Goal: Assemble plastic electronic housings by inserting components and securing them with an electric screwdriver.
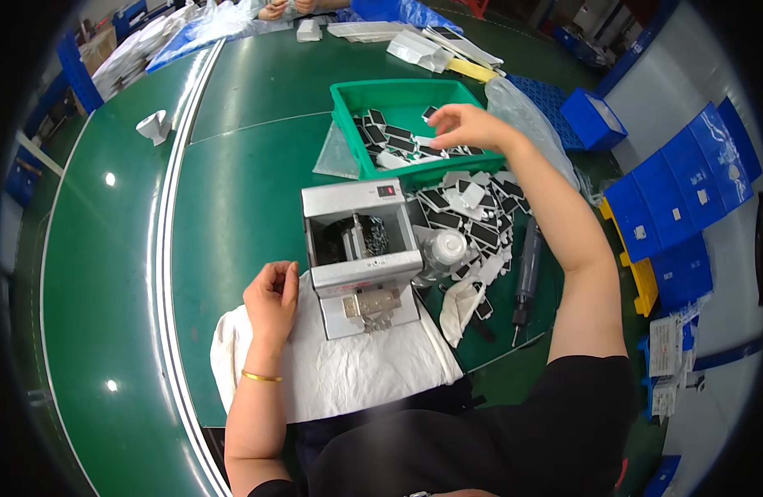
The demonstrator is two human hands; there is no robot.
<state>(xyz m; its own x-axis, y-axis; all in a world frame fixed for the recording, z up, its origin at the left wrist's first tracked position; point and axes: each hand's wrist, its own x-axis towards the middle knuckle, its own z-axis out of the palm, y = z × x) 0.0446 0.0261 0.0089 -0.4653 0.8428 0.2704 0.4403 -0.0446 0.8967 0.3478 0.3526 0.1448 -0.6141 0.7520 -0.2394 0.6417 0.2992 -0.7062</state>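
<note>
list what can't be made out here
In the head view:
left hand: palm and anything in it, hidden by its curl
pile: bottom layer, covered by what lies on top
bin: part of its right side, behind the right hand
far person: head, cut off by top edge

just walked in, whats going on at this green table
A person has the right hand over a green bin of small black-and-white pieces, with fingers apart near one piece; whether they touch it is unclear. The left hand, loosely curled, is beside a silver machine. More such pieces lie in a heap to the machine's right.
</note>
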